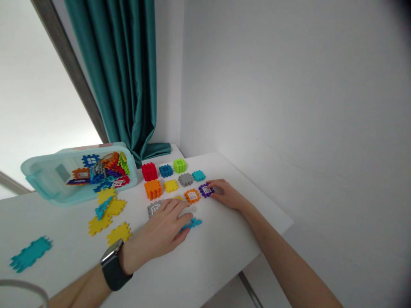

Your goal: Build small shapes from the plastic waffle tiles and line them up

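- Currently the person's right hand (227, 195) has its fingertips (212, 185) on a purple square plastic waffle tile with a white window (205, 190); whether they grasp it or only touch it cannot be told.
- The person's left hand (165, 224), with a black-strapped smartwatch (111, 265) at the wrist, lies palm down, fingers curved at a small teal plastic tile (192, 224); no clear clench shows.
- Just beside them, a grey windowed tile (154, 208) and an orange windowed tile (192, 196) sit in rows of coloured pieces on a white table (244, 222).
- A dragging palm or wrist could knock these rows out of line.
- A tilted pale-teal plastic bin (41, 171), packed with tiles, could spill more if bumped.
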`<state>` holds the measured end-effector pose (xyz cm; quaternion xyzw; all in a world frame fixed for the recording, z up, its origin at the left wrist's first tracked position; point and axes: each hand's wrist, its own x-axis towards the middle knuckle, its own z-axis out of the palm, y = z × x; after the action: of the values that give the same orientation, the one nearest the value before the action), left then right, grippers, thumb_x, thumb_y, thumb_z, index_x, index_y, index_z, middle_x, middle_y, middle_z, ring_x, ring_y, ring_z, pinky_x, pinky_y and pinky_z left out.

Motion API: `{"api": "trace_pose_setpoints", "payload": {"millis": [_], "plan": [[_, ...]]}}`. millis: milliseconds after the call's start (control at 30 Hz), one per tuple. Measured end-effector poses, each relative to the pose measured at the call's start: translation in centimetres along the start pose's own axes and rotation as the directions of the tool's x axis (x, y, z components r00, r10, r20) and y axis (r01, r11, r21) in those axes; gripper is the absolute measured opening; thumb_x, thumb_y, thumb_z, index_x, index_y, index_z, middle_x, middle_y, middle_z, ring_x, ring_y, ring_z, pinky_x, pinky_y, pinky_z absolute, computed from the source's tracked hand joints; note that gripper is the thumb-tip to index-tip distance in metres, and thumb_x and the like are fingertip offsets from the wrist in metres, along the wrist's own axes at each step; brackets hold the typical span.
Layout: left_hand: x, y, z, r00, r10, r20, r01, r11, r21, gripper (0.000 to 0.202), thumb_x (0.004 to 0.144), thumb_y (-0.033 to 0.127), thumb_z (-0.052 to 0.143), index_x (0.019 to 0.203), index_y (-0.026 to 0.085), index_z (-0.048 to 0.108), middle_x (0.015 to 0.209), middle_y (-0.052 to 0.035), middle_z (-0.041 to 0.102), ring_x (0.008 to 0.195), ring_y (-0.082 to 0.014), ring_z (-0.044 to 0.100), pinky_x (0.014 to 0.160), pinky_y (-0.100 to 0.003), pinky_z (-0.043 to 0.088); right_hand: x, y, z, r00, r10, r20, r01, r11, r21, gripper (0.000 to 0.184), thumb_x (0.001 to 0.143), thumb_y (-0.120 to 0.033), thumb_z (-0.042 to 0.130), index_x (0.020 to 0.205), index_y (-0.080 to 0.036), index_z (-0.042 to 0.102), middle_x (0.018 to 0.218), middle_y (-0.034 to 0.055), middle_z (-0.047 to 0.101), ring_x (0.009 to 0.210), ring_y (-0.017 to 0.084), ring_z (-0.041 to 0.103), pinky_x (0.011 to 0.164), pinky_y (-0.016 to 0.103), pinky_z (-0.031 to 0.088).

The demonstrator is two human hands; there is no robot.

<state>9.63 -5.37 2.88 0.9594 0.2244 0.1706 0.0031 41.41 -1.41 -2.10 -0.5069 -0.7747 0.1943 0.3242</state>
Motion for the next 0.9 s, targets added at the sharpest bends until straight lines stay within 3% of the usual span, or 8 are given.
{"api": "trace_pose_setpoints", "payload": {"millis": [900], "plan": [[-0.16, 0.07, -0.05, 1.000, 0.003, 0.020, -0.003, 1.000, -0.024, 0.022, 0.094, 0.023, 0.059, 0.116, 0.023, 0.063, 0.128, -0.0117, 0.058, 0.117, -0.0298, 0.054, 0.099, -0.048, 0.045, 0.19, 0.17, 0.04, 1.000, 0.020, 0.017, -0.020, 0.999, -0.030, 0.028, 0.087, -0.026, 0.068, 0.115, -0.027, 0.071, 0.130, 0.0063, 0.068, 0.123, 0.028, 0.058, 0.112, 0.051, 0.040]]}}
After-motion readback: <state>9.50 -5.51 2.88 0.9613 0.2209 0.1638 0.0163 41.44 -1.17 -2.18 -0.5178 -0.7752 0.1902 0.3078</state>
